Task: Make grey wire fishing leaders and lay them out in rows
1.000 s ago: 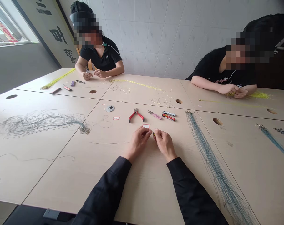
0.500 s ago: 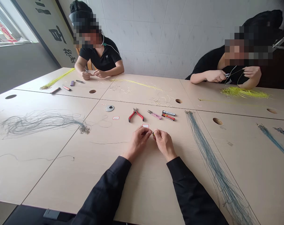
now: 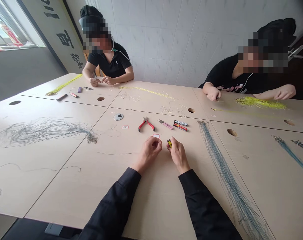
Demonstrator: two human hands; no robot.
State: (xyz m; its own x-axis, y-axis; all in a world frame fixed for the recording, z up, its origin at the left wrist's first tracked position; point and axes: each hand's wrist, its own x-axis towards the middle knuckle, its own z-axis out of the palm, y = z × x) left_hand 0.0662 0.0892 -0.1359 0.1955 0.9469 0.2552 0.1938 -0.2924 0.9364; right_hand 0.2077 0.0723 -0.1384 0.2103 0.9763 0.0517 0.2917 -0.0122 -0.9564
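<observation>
My left hand (image 3: 148, 151) rests on the table with its fingertips pinched together; what it pinches is too small to make out. My right hand (image 3: 177, 153) is closed round a small yellow and black lighter (image 3: 169, 143), whose top sticks out above my fingers. The two hands are a little apart. A small white tag (image 3: 156, 135) lies just beyond my left hand. Red-handled pliers (image 3: 145, 124), pink snips (image 3: 166, 124) and two more lighters (image 3: 180, 125) lie further out.
A long bundle of blue-grey cords (image 3: 224, 170) runs along my right. A tangled grey cord bundle (image 3: 41, 130) lies at left. Two other people sit at the far side, with yellow cords (image 3: 260, 102) before the right one. Round holes (image 3: 232, 132) dot the table.
My hands have drawn apart and the lighter now shows in my right hand. The person at right has lowered both hands onto the table.
</observation>
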